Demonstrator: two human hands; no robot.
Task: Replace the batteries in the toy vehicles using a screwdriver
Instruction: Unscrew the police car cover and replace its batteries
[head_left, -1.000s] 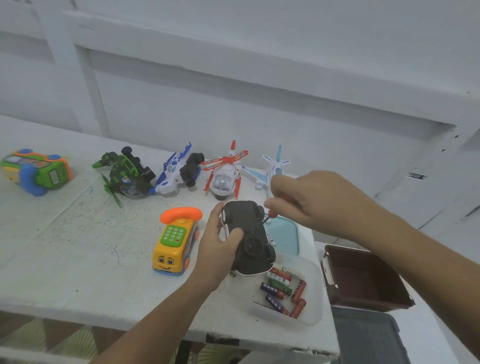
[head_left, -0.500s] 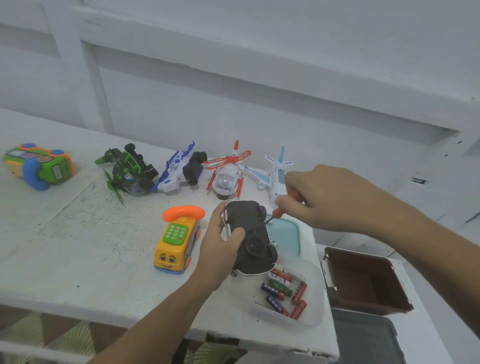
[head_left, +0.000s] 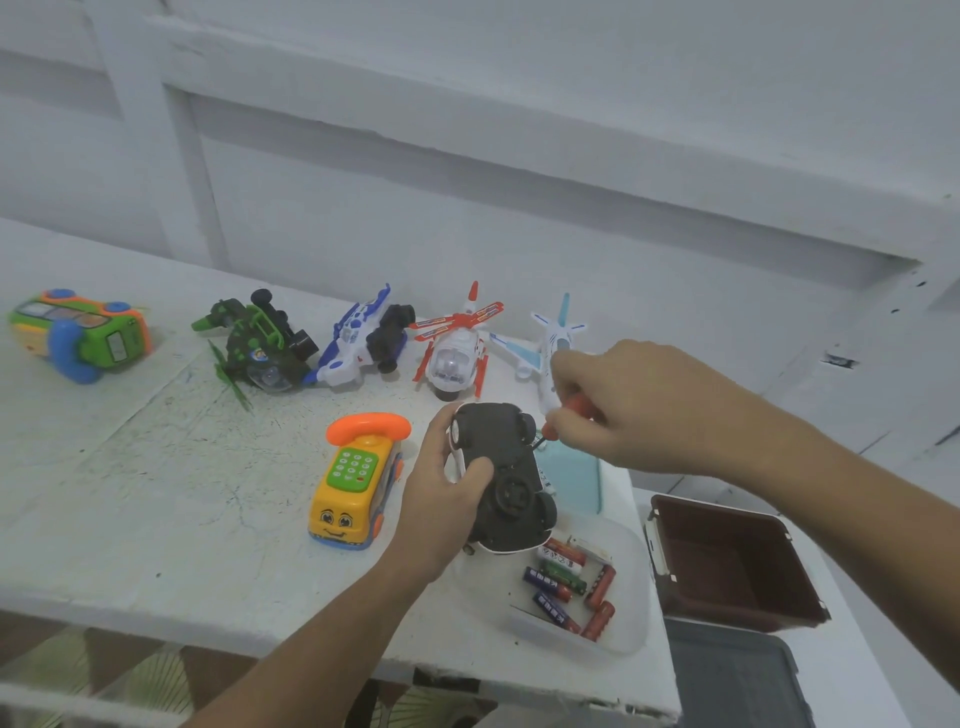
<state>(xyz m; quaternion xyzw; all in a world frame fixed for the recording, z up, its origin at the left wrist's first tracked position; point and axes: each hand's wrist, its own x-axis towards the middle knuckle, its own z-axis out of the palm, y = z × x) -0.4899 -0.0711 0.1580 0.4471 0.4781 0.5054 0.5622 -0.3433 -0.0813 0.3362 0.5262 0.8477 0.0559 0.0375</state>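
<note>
At the table's (head_left: 156, 493) front right corner sits a clear plastic tub (head_left: 631, 613) holding a loose heap of cylindrical batteries (head_left: 569, 587), some red, some dark blue, at least one green, lying at mixed angles. Just behind the tub a teal container (head_left: 571, 475) shows partly past the hands; its contents cannot be made out. Off the right edge stands a brown bin (head_left: 717, 506) with only its bare inner walls showing, and a dark grey box (head_left: 737, 675) lies below it. Above the tub's back rim, the left hand (head_left: 441, 499) grips the toy car (head_left: 501, 467), thumb curled over the black underside and fingers wrapped round the far side. The car is upside down, wheels up, its long axis running from the back edge toward the front edge, near end over the tub. The right hand (head_left: 639, 405) has its fingers closed round the red-handled screwdriver (head_left: 574, 408), which slants down and left, its tip at the car's right side by the far wheel. A yellow telephone bus (head_left: 356, 483) stands just left of the left hand. Along the back edge line up a green-and-black toy vehicle (head_left: 260, 343), a blue-and-white one (head_left: 363, 338), a red-and-white helicopter (head_left: 454, 353) and a white-and-blue aeroplane (head_left: 550, 338). A green-and-orange toy (head_left: 78, 332) lies on its side near the left edge.
</note>
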